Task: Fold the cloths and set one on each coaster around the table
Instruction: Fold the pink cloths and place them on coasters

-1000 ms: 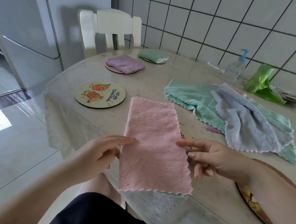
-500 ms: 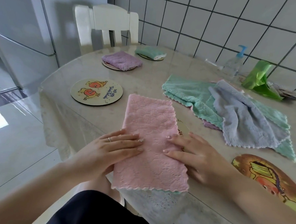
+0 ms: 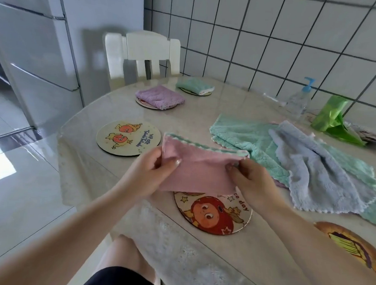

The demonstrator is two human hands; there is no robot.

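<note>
I hold a folded pink cloth point(image 3: 201, 167) with a green scalloped edge just above the table. My left hand point(image 3: 153, 171) pinches its left end and my right hand point(image 3: 250, 180) pinches its right end. Under it lies a round coaster point(image 3: 213, 215) with a red cartoon face, partly covered by the cloth. A bare coaster point(image 3: 128, 138) with two orange figures sits to the left. Farther back, a folded purple cloth point(image 3: 160, 96) and a folded green cloth point(image 3: 194, 85) each lie on a coaster. Unfolded green cloth point(image 3: 237, 134) and grey cloth point(image 3: 325, 171) are heaped at right.
Another coaster point(image 3: 349, 244) shows at the right edge near my forearm. A pump bottle point(image 3: 299, 100) and a green plastic bag point(image 3: 332, 119) stand by the tiled wall. A white chair point(image 3: 143, 55) is at the far side, a fridge point(image 3: 30, 53) to the left.
Both hands pressed flat on the long pink cloth before; now they have lifted it by its ends, folded shorter, and the red-face coaster beneath is uncovered.
</note>
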